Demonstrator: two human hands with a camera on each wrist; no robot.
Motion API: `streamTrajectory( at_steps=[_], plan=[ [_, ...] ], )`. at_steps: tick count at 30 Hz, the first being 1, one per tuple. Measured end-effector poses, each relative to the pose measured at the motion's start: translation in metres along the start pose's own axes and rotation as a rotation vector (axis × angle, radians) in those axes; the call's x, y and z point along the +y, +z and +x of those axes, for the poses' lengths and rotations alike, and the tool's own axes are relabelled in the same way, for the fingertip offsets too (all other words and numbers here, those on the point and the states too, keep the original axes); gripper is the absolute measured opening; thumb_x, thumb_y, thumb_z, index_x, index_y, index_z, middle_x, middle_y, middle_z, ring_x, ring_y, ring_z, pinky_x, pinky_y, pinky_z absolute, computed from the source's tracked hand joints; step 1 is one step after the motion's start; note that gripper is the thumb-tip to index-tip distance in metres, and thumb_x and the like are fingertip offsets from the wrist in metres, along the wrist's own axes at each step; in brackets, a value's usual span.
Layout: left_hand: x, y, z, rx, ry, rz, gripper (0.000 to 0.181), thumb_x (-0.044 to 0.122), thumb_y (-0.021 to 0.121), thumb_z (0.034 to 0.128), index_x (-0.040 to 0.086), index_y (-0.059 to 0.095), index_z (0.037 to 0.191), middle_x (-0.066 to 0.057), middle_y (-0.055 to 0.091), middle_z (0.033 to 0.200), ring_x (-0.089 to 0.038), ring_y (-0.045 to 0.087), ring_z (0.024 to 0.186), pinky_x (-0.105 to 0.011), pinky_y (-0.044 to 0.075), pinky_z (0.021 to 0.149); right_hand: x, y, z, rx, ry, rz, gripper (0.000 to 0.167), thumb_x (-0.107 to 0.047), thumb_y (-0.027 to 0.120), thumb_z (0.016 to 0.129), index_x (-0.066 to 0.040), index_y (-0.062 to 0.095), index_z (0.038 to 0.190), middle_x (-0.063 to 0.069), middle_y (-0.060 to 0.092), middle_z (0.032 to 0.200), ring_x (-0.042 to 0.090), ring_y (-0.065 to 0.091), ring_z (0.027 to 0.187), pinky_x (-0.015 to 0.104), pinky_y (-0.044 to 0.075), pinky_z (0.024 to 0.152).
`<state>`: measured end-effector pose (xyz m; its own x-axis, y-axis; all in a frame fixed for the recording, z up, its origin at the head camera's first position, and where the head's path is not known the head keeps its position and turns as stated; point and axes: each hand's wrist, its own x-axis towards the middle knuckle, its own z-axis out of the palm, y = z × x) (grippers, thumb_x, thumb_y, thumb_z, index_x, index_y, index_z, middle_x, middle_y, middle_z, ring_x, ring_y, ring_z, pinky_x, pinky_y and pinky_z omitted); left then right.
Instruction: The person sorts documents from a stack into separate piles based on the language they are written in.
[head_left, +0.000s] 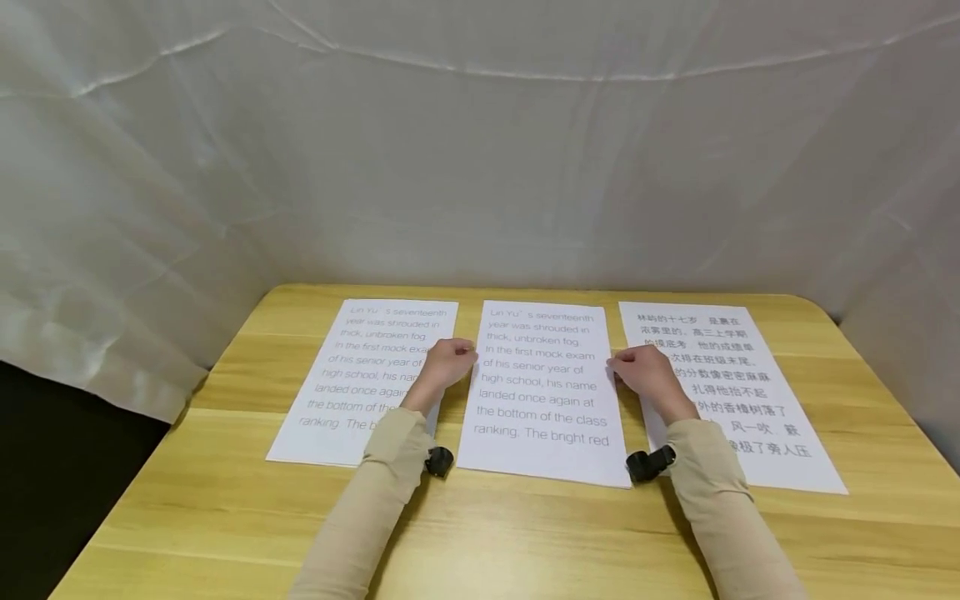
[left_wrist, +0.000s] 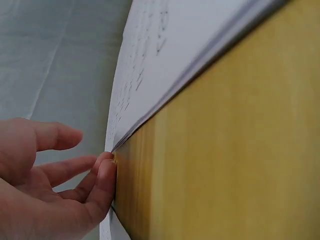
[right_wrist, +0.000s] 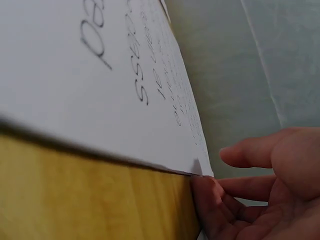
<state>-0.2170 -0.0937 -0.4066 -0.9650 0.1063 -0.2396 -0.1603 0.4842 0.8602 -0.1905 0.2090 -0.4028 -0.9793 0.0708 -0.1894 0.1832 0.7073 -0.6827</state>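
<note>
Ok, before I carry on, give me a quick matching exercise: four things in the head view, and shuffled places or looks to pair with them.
1. left hand
2. right hand
3. middle sheet
4. far-right sheet

A. printed in Chinese characters
B. at the middle sheet's right edge
C. between the two hands
D. at the middle sheet's left edge

Pairs: 1-D, 2-B, 3-C, 4-A

Head view: high, near side, facing far and down over most of bench (head_left: pixel 525 533), far cloth (head_left: pixel 480 183), left hand (head_left: pixel 448 364), right hand (head_left: pixel 647 372). Wrist views: low, close up, rolled sideways, facing far; both share middle sheet (head_left: pixel 540 392), from left and right.
</note>
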Motion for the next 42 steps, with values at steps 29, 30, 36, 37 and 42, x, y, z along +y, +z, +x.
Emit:
streamTrajectory(
  at_steps=[29, 30, 36, 37, 42],
  plan=[
    [0.004, 0.010, 0.004, 0.006, -0.010, -0.060, 0.016, 0.011, 0.055, 0.0953, 0.001, 0.059, 0.083, -0.012, 0.058, 0.106, -0.019, 0.054, 0.077, -0.028, 0.045, 0.069, 0.000, 0.005, 0.001, -0.043, -0.011, -0.002, 0.053, -0.021, 0.052, 0.097, 0.005, 0.042, 0.142, 0.025, 0.044, 0.141, 0.039, 0.039, 0.130, 0.050, 0.033, 0.106],
    [0.005, 0.010, 0.003, 0.004, -0.014, -0.083, 0.015, 0.012, 0.056, 0.0958, 0.000, 0.066, 0.098, -0.014, 0.058, 0.120, -0.021, 0.058, 0.090, -0.030, 0.048, 0.079, 0.000, 0.005, 0.000, -0.032, -0.018, 0.000, 0.053, -0.021, 0.052, 0.096, 0.004, 0.043, 0.142, 0.025, 0.046, 0.139, 0.038, 0.042, 0.128, 0.050, 0.035, 0.105],
    [0.005, 0.012, 0.002, -0.001, -0.012, -0.140, 0.045, 0.011, 0.057, 0.0956, 0.009, 0.052, 0.140, -0.014, 0.054, 0.124, -0.025, 0.052, 0.107, -0.033, 0.048, 0.087, 0.000, 0.005, 0.002, 0.055, -0.057, 0.023, 0.051, -0.012, 0.057, 0.094, 0.006, 0.045, 0.140, 0.022, 0.061, 0.110, 0.027, 0.054, 0.090, 0.034, 0.046, 0.073],
    [0.005, 0.012, 0.003, 0.005, -0.007, -0.134, 0.045, 0.008, 0.058, 0.0949, 0.008, 0.053, 0.139, -0.013, 0.055, 0.119, -0.023, 0.052, 0.102, -0.031, 0.048, 0.081, 0.000, 0.005, 0.002, 0.065, -0.061, 0.030, 0.051, -0.010, 0.058, 0.093, 0.006, 0.045, 0.140, 0.020, 0.062, 0.105, 0.026, 0.054, 0.085, 0.032, 0.045, 0.068],
    [0.003, 0.013, 0.006, 0.045, 0.007, -0.101, 0.047, -0.001, 0.059, 0.0906, 0.006, 0.055, 0.136, -0.009, 0.056, 0.100, -0.019, 0.051, 0.088, -0.022, 0.046, 0.065, 0.003, 0.002, 0.002, 0.068, -0.061, 0.070, 0.053, -0.005, 0.062, 0.091, 0.005, 0.044, 0.141, 0.015, 0.062, 0.095, 0.022, 0.053, 0.079, 0.027, 0.045, 0.063]
  ],
)
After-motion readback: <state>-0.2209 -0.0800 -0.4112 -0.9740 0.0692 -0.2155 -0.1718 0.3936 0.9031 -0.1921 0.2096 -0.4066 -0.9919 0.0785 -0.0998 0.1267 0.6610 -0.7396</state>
